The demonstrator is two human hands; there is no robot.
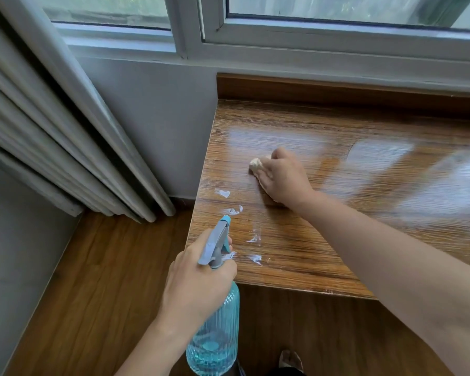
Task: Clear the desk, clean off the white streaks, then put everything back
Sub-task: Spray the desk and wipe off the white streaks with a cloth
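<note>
Wood fills most of what we see: the brown wood-grain desk top (350,213) runs from the centre of the frame out to the right edge, with a raised wooden back ledge (337,89) along its far side, under the white-framed window (255,31) that spans the top of the frame. We see a wet, glossy sheen across the middle and right of the desk. At the left of the frame hang grey pleated curtains (52,126), reaching down to the brown wooden floor (92,280) in the lower left.

Our right hand (281,177), its arm coming in from the lower right, lies near the centre of the frame, palm down on the desk, fingers curled over a small cream-coloured cloth (255,165) and pressing it to the wood; only a wad of cloth shows at the fingertips.

Our left hand (198,275), in the lower centre, is wrapped around the neck of a ribbed translucent blue spray bottle (215,335) with a grey and blue trigger head (217,240); the nozzle points towards the desk's near left corner, and the bottle's body hangs below the desk edge, over the floor.

Smallest are the white streaks (223,193): several smears in a scattered line down the desk's left edge, between the cloth and the nozzle, in the centre-left of the frame.
</note>
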